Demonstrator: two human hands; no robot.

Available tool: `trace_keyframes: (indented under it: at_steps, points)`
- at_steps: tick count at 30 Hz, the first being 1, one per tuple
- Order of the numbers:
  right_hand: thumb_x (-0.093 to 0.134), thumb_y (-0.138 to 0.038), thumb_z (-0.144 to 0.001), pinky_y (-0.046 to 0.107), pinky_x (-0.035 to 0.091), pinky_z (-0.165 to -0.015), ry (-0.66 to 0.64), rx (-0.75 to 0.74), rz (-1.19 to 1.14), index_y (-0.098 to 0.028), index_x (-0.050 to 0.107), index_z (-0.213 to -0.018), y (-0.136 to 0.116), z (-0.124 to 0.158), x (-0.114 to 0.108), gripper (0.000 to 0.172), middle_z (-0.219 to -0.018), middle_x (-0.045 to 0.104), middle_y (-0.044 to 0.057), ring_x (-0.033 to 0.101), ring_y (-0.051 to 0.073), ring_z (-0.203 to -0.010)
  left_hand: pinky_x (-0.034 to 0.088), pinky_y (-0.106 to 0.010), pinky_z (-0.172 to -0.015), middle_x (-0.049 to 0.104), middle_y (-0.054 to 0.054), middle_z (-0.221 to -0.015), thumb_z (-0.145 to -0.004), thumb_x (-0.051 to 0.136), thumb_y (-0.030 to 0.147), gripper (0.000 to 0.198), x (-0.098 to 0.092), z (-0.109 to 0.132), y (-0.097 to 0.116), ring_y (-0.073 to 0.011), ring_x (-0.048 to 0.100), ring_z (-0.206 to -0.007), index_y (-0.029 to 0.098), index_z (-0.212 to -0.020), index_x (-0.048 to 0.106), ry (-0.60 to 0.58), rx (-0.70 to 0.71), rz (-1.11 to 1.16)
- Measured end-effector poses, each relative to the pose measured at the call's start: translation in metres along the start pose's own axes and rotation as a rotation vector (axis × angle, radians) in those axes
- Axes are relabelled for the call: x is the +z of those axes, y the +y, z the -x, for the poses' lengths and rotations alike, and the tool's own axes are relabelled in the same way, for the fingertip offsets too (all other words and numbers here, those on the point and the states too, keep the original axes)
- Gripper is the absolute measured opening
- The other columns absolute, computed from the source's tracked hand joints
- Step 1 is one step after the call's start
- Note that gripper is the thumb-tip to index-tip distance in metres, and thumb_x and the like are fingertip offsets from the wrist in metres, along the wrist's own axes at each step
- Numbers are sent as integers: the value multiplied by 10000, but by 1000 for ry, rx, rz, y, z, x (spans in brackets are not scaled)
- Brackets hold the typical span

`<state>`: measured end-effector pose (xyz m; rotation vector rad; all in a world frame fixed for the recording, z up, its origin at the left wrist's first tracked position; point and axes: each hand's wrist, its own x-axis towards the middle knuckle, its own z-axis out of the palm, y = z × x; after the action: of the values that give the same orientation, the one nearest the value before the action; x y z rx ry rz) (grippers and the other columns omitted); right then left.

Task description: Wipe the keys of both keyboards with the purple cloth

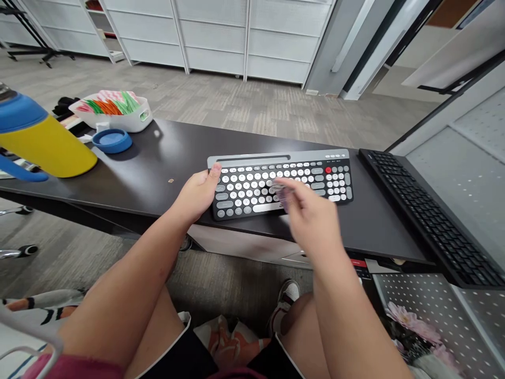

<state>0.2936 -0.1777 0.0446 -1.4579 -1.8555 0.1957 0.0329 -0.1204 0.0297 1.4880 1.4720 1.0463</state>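
Note:
A grey-and-black keyboard (pixel 252 185) with round white keys, grey keys and one red key lies slightly tilted on the dark desk (pixel 177 152), close to its front edge. My left hand (pixel 199 193) grips its left end, the thumb on top and the other fingers hidden beneath. Over the middle keys, my right hand (pixel 310 210) is closed in a pinch. Between its fingertips is a small, thin purplish piece (pixel 281 193), blurred, whose kind I cannot make out. Whether that piece touches the keys is unclear.
A second, black keyboard (pixel 430 216) sits at the right beside a white perforated panel (pixel 469 142). To the left are a yellow-and-blue bottle (pixel 51 142), a blue lid (pixel 112 141) and a white basket (pixel 118 122) of colourful packets. White cabinets (pixel 213 31) line the back.

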Motion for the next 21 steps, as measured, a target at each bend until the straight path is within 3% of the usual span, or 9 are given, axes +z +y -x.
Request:
trace_keyframes:
  at_steps: [5,7,10,15,21]
  points:
    - [535,-281,-1045,401,550,-868,478,251,332,-274,767,-1319,61,-10,-42,359,-1147,818,80,772,284,-961,597,-391,-892,834,-97,-1033,-937,479,851,712,1,1,2,-328,752,-1044,215,-1003,793,1,4,14]
    - [545,-260,-1016,433,525,-843,546,350,445,-252,782,-1303,82,-12,-52,372,-1118,820,115,770,323,-940,603,-402,-876,831,-101,-996,-935,489,844,702,1,2,3,-337,750,-1043,212,-969,792,18,2,18]
    - [548,-250,-988,460,509,-824,503,443,524,-231,780,-1313,97,-12,-51,400,-1052,817,154,759,346,-892,603,-404,-866,830,-104,-989,-943,487,831,690,1,2,4,-343,748,-1048,210,-947,788,26,2,11]
    - [480,-326,-1021,511,547,-895,225,475,436,-233,748,-1356,93,-12,-24,439,-1024,800,144,737,334,-912,588,-367,-863,832,-92,-1062,-964,458,826,689,0,2,0,-318,749,-1049,222,-1009,787,-19,13,-14]
    - [460,-362,-1012,521,563,-877,233,414,386,-268,750,-1363,89,-13,-11,465,-997,798,124,709,303,-825,592,-349,-840,832,-89,-1087,-943,469,850,707,-1,1,-1,-313,751,-1046,221,-1030,780,-35,2,-5]
